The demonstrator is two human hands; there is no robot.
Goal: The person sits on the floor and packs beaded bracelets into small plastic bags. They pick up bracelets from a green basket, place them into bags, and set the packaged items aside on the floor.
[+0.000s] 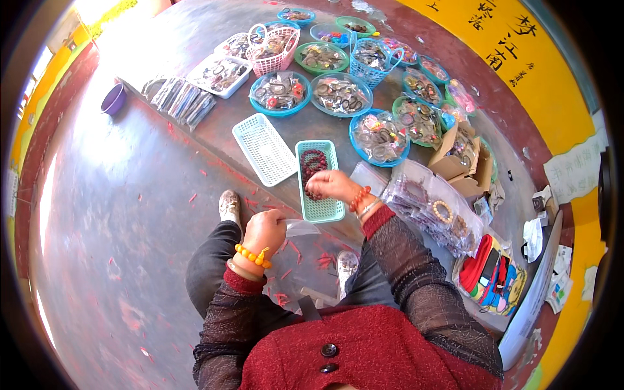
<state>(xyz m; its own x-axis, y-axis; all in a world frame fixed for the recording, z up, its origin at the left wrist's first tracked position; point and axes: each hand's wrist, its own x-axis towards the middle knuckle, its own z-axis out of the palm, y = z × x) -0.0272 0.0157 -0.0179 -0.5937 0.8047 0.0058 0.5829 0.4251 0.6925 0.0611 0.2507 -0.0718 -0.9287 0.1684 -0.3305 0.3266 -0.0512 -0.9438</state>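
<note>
My left hand point(266, 231) is closed in front of my left knee, pinching the edge of a clear plastic bag point(301, 228). Reaching into a mint-green plastic basket point(321, 211), my right hand point(333, 186) has its fingers bent round dark red beads at the near end of a pile of beaded bracelets point(313, 160). Its fingertips are partly hidden among the beads. To the left of this basket lies a white plastic basket point(265, 151) with holes in its bottom. Yellow beads circle my left wrist, orange-red ones my right.
Several round basins point(342, 94) of bagged bracelets stand at the back. Flat packets point(182, 101) lie at left near a purple bowl point(114, 99). On the right are a cardboard box point(453, 155), a heap of bagged bracelets point(437, 209) and a colourful bag point(493, 276). Red scraps litter the floor.
</note>
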